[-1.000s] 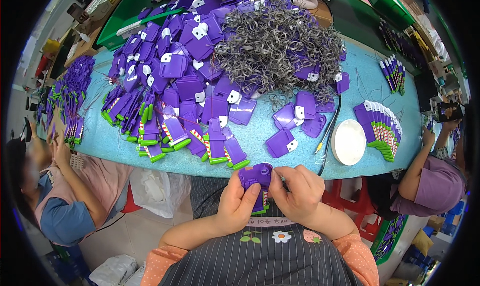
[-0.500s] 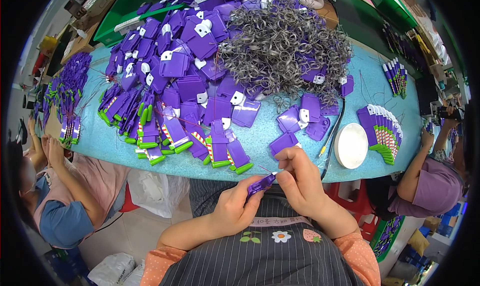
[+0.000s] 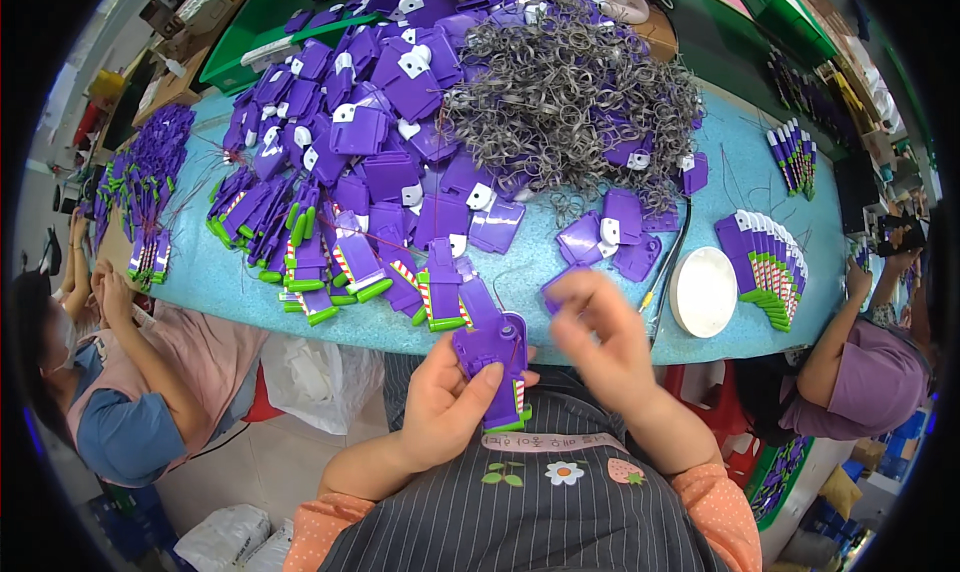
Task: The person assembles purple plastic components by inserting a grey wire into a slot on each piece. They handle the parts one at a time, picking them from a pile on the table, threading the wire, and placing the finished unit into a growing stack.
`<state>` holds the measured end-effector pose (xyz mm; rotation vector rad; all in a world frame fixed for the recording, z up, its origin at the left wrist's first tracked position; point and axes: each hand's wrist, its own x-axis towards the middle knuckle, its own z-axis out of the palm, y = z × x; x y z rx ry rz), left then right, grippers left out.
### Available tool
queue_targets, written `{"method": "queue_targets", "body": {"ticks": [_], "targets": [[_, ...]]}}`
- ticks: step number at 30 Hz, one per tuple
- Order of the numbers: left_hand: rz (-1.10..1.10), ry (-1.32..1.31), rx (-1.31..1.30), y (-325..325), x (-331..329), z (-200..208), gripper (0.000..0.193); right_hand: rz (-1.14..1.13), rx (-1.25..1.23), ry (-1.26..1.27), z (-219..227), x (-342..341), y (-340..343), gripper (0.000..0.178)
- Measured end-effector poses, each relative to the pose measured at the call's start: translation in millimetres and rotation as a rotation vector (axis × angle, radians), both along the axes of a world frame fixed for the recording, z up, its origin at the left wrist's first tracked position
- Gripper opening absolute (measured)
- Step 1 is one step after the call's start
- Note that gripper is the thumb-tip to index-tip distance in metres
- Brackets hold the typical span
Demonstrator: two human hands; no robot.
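Measured from the white dish (image 3: 703,292), which sits just inside the near edge of the bench (image 3: 735,197), the purple casing (image 3: 485,347) is well to the left and closer to the body, tilted and overlapping that edge in view. The left hand (image 3: 450,402) grasps it, thumb across its inner face; a thin wire rises from its top. The right hand (image 3: 605,332), blurred, is apart from the casing, between it and the dish, fingers loosely bent; whether they pinch anything I cannot tell. A black cable (image 3: 681,244) passes close along the dish's left side, and the fanned pieces (image 3: 765,272) stand just to its right, tightening room there. Blue surface shows beyond the dish, up to the grey ring heap (image 3: 575,92) at far left and the upright bundle (image 3: 793,157) at far right.
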<state>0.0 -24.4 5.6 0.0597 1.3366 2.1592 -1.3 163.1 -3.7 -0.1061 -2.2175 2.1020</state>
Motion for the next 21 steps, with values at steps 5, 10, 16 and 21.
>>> {"method": "queue_targets", "body": {"ticks": [5,10,16,21], "targets": [[0.117,1.016,-0.671,6,7,-14,0.032,0.199,0.165,0.126,7,22,-10,0.028],[0.174,1.017,-0.608,11,6,-18,0.031,0.137,0.096,0.078,3,29,-13,0.025],[0.130,0.325,-0.121,9,9,-15,0.030,0.130,0.023,0.063,-7,25,-17,0.020],[0.057,0.301,-0.067,8,9,-21,0.032,0.172,0.202,0.122,4,19,-13,0.021]]}}
